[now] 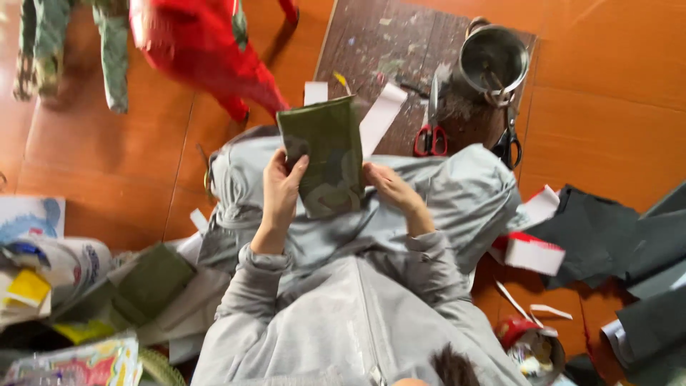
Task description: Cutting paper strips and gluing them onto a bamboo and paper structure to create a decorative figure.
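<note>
Green sheet (325,154) between both hands' grip, seemingly.

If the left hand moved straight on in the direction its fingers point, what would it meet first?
The left hand points up the picture, already gripping the green camouflage piece. Beyond that, probably the red paper figure, though depth is unclear.

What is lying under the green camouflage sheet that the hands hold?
Under the camouflage sheet, held by the left hand and right hand, lies the person's grey-trousered lap. The part directly beneath the sheet is covered.
</note>
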